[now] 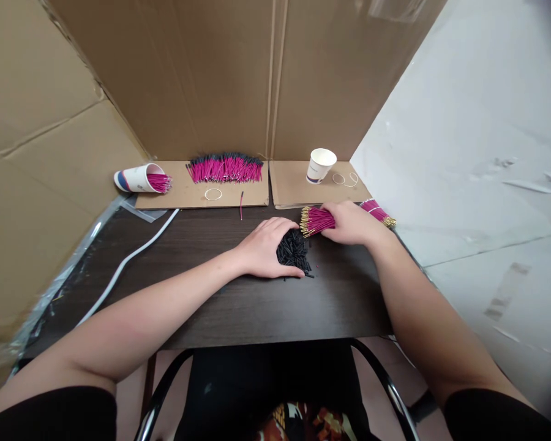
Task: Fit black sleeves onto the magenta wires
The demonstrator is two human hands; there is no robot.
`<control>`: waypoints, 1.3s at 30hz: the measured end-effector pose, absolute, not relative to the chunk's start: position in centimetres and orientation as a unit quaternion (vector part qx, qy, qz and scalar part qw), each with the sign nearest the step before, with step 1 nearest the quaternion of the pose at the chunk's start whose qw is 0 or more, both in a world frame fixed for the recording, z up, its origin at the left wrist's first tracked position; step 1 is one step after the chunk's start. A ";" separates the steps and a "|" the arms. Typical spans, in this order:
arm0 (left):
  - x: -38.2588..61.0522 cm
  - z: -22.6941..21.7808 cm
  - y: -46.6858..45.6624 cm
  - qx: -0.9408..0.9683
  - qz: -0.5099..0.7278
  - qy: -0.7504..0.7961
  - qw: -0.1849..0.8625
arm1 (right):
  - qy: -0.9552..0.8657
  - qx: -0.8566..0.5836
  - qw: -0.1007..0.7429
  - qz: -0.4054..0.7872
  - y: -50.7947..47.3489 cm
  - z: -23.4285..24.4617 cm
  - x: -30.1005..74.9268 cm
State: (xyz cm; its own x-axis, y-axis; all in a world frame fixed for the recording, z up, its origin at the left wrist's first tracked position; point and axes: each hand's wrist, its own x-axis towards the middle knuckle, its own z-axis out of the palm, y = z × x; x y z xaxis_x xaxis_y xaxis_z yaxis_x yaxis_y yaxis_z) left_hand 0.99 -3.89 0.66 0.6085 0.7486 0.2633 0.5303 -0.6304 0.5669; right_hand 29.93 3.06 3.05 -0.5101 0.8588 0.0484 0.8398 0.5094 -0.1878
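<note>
My left hand lies curled over a heap of small black tubes on the dark table, its fingers cupped around the pile. Just right of it, my right hand grips a bundle of pink wires with gold tips; the gold ends point left toward the black pile, and the bundle's other end sticks out past my wrist.
At the back lie cardboard sheets carrying a row of finished pink wires with black ends, a tipped paper cup with pink wires, an upright paper cup, rubber bands and one loose wire. A white strip runs along the left.
</note>
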 end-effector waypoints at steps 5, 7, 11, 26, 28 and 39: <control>0.9 0.8 -4.0 0.856 0.267 0.375 0.235 | -0.881 -0.467 0.061 0.037 2.9 2.9 30.3; 0.9 0.8 -4.0 0.845 0.282 0.382 0.246 | -0.883 -0.464 0.061 0.031 2.7 2.9 30.3; 0.9 0.6 -3.7 0.825 0.326 0.402 0.229 | -0.883 -0.464 0.057 0.036 2.3 3.4 30.2; 1.0 -0.1 -3.3 0.812 0.378 0.397 0.198 | -0.923 -0.329 0.139 0.142 1.3 4.7 29.0; 1.0 -0.1 -3.3 0.812 0.382 0.393 0.201 | -0.923 -0.317 0.147 0.158 1.5 4.6 29.1; 1.0 0.1 -3.4 0.812 0.387 0.391 0.194 | -0.877 -0.423 0.178 0.145 2.0 5.3 30.1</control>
